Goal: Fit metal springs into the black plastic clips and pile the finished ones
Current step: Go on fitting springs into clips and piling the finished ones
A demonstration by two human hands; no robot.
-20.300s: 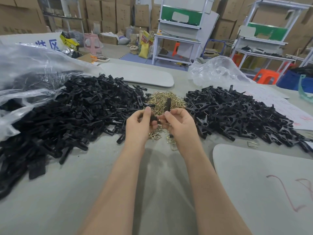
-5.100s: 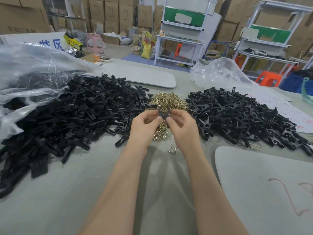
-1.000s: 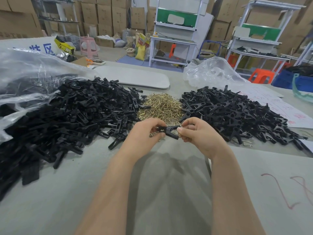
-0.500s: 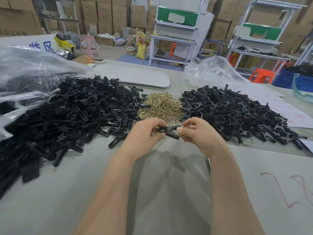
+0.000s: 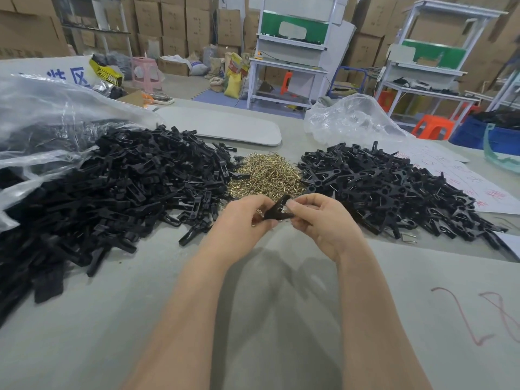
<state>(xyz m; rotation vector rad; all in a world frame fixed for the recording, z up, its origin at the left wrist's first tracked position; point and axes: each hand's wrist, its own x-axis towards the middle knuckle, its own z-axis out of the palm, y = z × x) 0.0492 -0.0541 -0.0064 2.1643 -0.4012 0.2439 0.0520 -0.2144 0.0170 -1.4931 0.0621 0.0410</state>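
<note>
Both hands are working close together just above the table (image 5: 253,319), the left hand (image 5: 242,225) and the right hand (image 5: 323,220) each pinching the same black clip (image 5: 277,211) in front of the heap of brass springs (image 5: 267,175). Against half a second back, the clip is tipping its far end upward instead of lying level between the fingertips. Whether a spring is seated is not showing, but this clip is probably nearing its drop onto the finished pile (image 5: 394,192) at the right.

Matt black plastic clips (image 5: 112,187), shiny brass-coloured metal springs (image 5: 267,175), crinkled clear plastic bag (image 5: 349,119)
</note>
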